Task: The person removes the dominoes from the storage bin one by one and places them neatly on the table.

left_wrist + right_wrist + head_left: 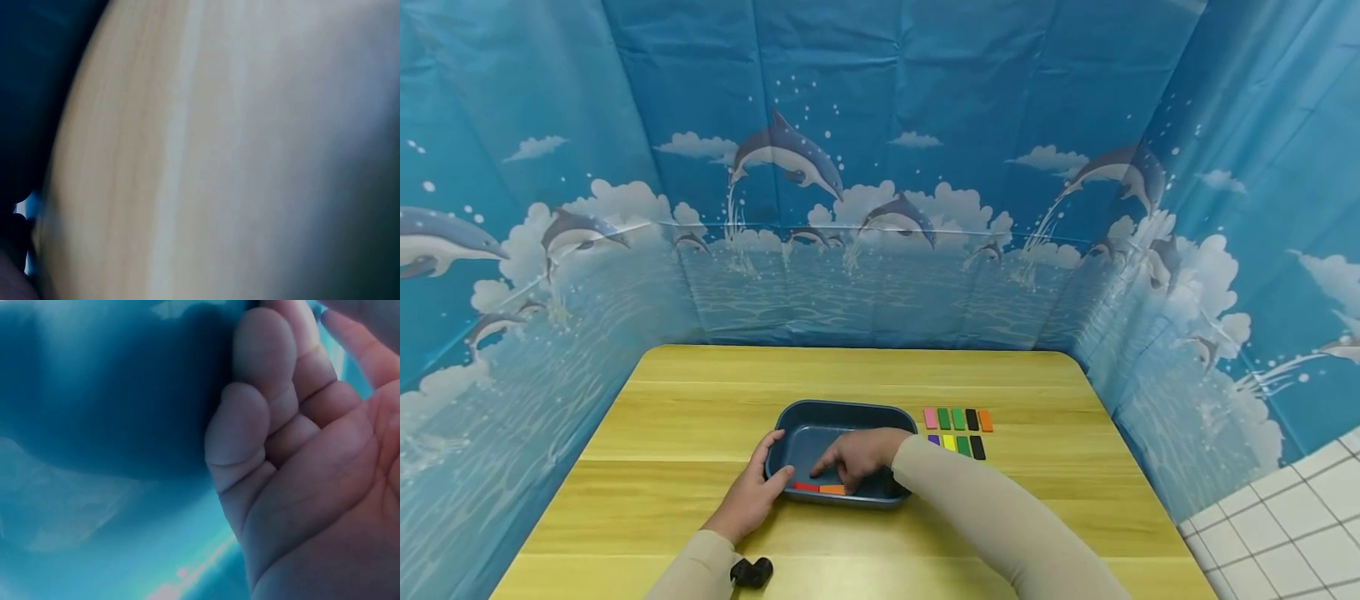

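A dark blue rectangular tray [850,407] sits on the wooden table. My left hand [751,492] grips its near left corner, thumb at the front rim and fingers along the left side. Inside, a red block [806,487] and an orange block [832,489] lie end to end along the near wall. My right hand [857,454] reaches into the tray, forefinger stretched out to the left and thumb down by the orange block's right end. In the right wrist view, the outer fingers [237,425] are curled, and nothing shows in them.
Two rows of small coloured blocks [958,419] lie on the table [700,392] just right of the tray: pink, green, black, orange, purple and yellow. The right forearm passes close below them. A dolphin-print curtain [887,292] surrounds the table's back and sides.
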Tool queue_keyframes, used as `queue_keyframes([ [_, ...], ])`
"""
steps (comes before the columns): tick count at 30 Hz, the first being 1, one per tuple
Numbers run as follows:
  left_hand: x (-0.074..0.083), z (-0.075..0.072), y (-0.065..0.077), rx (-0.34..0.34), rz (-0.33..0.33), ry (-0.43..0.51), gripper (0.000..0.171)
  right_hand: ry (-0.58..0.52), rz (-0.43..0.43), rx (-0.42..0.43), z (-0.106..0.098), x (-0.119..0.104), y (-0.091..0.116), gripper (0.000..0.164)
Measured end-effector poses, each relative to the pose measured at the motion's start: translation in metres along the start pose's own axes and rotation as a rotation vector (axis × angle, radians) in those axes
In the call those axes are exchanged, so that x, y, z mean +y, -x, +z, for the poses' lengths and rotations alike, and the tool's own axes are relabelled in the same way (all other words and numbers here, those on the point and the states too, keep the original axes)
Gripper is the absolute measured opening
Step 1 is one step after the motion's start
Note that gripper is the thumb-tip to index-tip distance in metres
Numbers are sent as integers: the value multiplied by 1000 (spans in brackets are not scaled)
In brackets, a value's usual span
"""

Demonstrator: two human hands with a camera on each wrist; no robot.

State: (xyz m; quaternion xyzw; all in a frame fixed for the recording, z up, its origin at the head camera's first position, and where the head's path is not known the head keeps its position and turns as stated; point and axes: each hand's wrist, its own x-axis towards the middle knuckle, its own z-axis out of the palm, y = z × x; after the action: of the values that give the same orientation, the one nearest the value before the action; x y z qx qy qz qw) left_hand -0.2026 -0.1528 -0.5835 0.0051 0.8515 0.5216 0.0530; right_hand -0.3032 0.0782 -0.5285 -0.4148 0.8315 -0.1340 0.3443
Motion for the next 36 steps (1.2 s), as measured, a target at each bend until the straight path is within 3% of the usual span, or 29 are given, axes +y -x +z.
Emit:
queue_keyframes([
  [6, -1, -1, 0, -3, 11, -1, 63, 60, -62, -6, 4, -4, -5, 56],
  [12, -2, -2, -2, -14, 20, -6, 63, 73, -60, 6, 5, -4, -5, 49],
  [16, -3, -2, -2, -20, 6, 8, 62, 36, -34, 51, 3, 0, -4, 41],
  [21, -2, -2, -3, -34, -25, 30, 61, -30, 43, 141, 1, 8, -2, 48],
  [30, -2, -2, -4, -38, -28, 37, 61, -28, 43, 180, 1, 11, -1, 40],
  [36, -2, -2, -3, -28, -30, 41, 63, -74, 47, 255, -14, 11, 10, 43],
])
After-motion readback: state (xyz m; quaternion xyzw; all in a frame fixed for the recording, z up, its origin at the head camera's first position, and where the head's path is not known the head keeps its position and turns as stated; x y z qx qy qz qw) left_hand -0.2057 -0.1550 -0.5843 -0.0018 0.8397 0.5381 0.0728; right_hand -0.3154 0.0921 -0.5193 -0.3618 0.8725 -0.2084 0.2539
